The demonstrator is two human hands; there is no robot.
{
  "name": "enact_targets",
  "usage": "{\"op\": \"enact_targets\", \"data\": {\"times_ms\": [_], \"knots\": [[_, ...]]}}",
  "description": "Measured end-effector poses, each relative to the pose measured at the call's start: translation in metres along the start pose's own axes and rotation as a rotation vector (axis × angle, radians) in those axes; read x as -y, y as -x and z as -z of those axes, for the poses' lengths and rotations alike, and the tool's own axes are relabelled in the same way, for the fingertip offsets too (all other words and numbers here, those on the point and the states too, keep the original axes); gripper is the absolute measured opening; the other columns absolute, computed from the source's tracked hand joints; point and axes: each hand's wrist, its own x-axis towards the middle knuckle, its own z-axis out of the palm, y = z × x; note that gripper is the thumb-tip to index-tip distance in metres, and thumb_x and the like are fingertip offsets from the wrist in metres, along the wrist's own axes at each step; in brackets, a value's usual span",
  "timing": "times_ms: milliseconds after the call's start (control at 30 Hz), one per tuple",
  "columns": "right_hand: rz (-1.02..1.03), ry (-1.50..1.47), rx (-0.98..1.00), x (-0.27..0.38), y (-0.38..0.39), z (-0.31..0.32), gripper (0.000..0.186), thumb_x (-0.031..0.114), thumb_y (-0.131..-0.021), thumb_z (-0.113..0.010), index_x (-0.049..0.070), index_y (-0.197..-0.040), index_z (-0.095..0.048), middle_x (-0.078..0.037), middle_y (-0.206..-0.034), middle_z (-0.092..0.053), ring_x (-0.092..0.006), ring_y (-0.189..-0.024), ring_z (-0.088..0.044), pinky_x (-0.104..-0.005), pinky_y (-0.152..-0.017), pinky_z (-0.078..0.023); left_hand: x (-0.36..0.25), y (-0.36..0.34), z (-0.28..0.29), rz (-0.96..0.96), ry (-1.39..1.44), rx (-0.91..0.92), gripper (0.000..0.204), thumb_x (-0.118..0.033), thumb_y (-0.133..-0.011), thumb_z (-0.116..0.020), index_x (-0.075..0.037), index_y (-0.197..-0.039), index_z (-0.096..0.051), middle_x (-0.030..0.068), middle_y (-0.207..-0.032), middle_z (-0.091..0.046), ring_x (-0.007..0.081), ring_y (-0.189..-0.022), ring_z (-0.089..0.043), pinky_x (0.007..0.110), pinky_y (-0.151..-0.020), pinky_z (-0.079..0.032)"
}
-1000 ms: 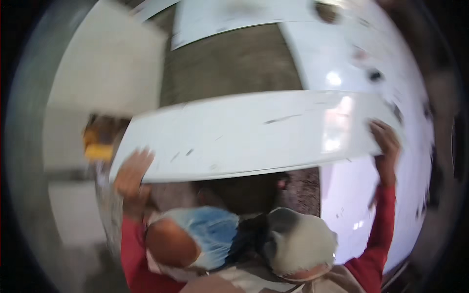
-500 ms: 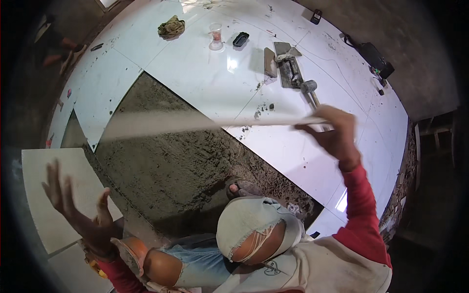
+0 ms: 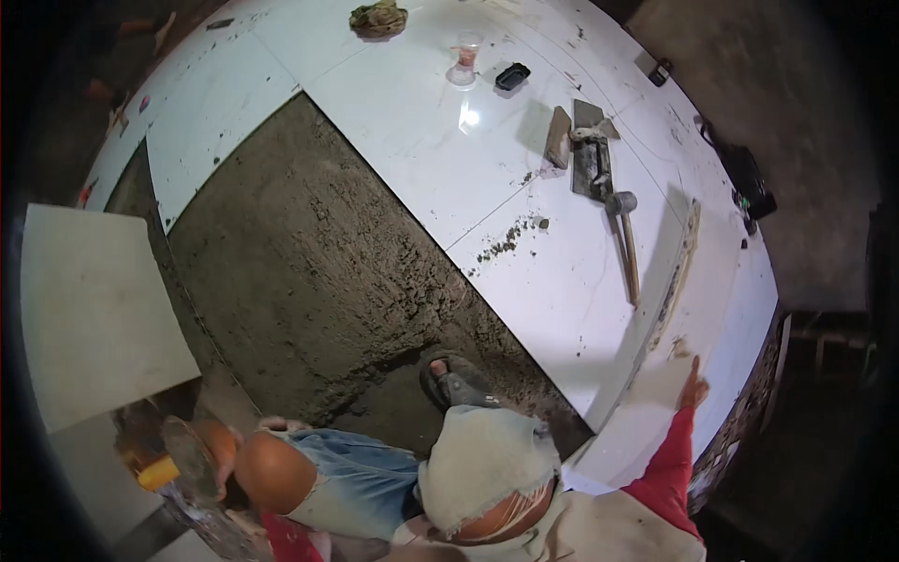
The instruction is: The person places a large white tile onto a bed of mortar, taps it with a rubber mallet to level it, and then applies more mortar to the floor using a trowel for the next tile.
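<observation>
A long pale straightedge (image 3: 646, 361), its edge crusted with mortar, rests on the white tiles at the right. My right hand (image 3: 691, 384) lies against it with the fingers stretched out. My left hand (image 3: 225, 478), at lower left, is beside the rim of a tilted, round, orange container (image 3: 192, 459) with a grey face. Its fingers are partly hidden, so their grip is unclear. Rough grey mortar (image 3: 290, 253) fills the gap in the tiling in front of me. My sandalled foot (image 3: 454, 379) stands at its near edge.
A mallet (image 3: 627, 244), a flat trowel (image 3: 590, 159) and a small block (image 3: 558, 138) lie on the tiles. Beyond are a plastic cup (image 3: 464, 61), a black tray (image 3: 512, 77) and a cloth (image 3: 378, 19). A loose tile (image 3: 103, 309) lies at left.
My right hand has brought the straightedge from over the mortar down onto the tiles at right. My left hand has dropped from its raised, open position to the orange container.
</observation>
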Motion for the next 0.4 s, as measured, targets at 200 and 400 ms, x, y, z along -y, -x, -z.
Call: {"op": "enact_targets", "data": {"times_ms": [200,400], "knots": [[-0.281,-0.15,0.057,0.01,-0.005,-0.053,0.081,0.072,-0.08,-0.051,-0.007,-0.088,-0.065,-0.018,-0.067,-0.061,-0.0282,-0.06,-0.056,-0.0445,-0.062,-0.045,0.042,0.047,-0.014,0.097,0.045,-0.325,0.052,-0.051,-0.094,-0.047,-0.002,-0.106,-0.061,0.0123,-0.094,-0.067,0.0255,-0.088,-0.064,0.036,-0.082,-0.048],[0.166,0.497,-0.283,0.011,-0.104,-0.113,0.073,0.063,-0.087,-0.044,-0.003,-0.115,-0.057,-0.019,-0.116,-0.059,-0.0319,-0.106,-0.057,-0.0418,-0.085,-0.049,0.034,0.093,-0.011,0.128,-0.004,-0.535,0.051,-0.049,-0.094,-0.047,-0.001,-0.101,-0.061,0.0118,-0.094,-0.067,0.0252,-0.086,-0.063,0.035,-0.08,-0.048]]}}
